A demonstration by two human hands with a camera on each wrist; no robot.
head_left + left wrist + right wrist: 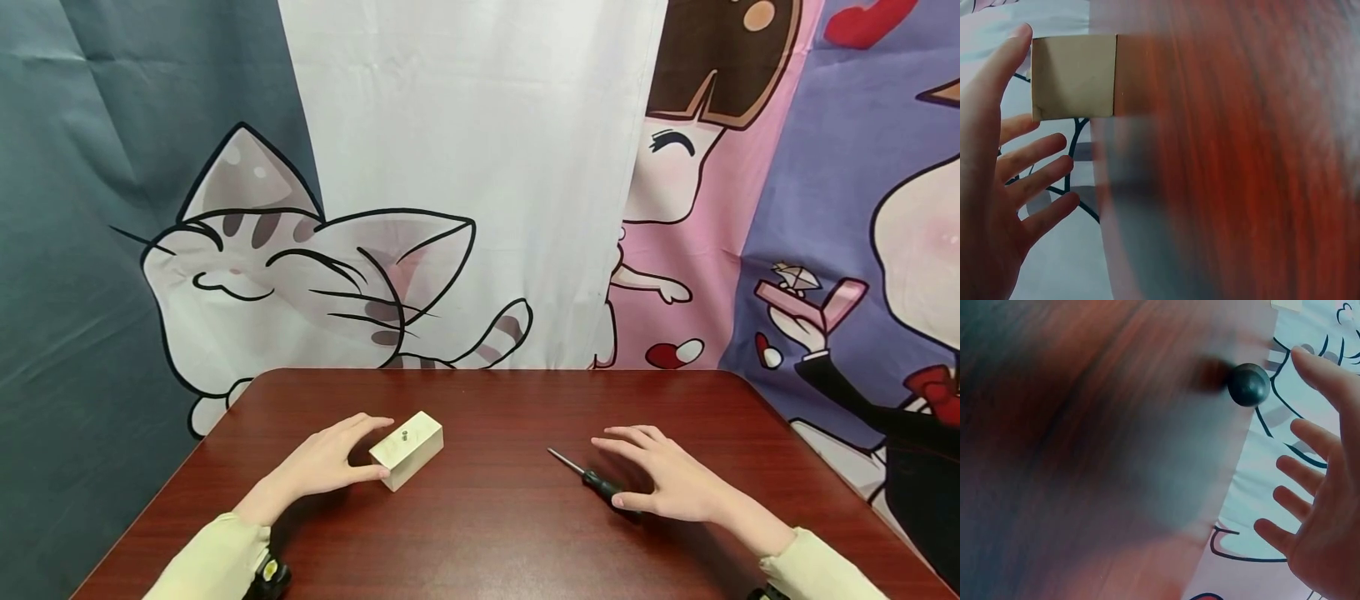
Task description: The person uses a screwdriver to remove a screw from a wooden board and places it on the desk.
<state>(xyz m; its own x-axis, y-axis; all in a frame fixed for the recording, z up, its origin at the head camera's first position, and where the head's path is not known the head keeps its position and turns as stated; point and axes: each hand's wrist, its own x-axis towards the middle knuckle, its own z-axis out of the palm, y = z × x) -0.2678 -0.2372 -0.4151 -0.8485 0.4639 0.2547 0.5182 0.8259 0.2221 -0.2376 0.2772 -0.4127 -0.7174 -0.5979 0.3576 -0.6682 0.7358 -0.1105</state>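
A pale wooden block (408, 450) with a small screw standing in its top lies left of the table's middle. My left hand (330, 458) is spread around its near left end, thumb and forefinger apart; in the left wrist view the block's square end face (1074, 77) shows beside the thumb. To the right, a screwdriver (600, 487) with a black handle and metal shaft lies on the table, tip pointing away to the left. Over its handle hovers my right hand (663, 475), fingers extended. The right wrist view shows the round handle end (1249, 385) near the thumb.
The dark reddish wooden table (480, 542) has its far edge against a hanging cartoon curtain (480, 125). A black strap with a device (270, 573) sits on the left wrist, by the pale sleeve (213, 558).
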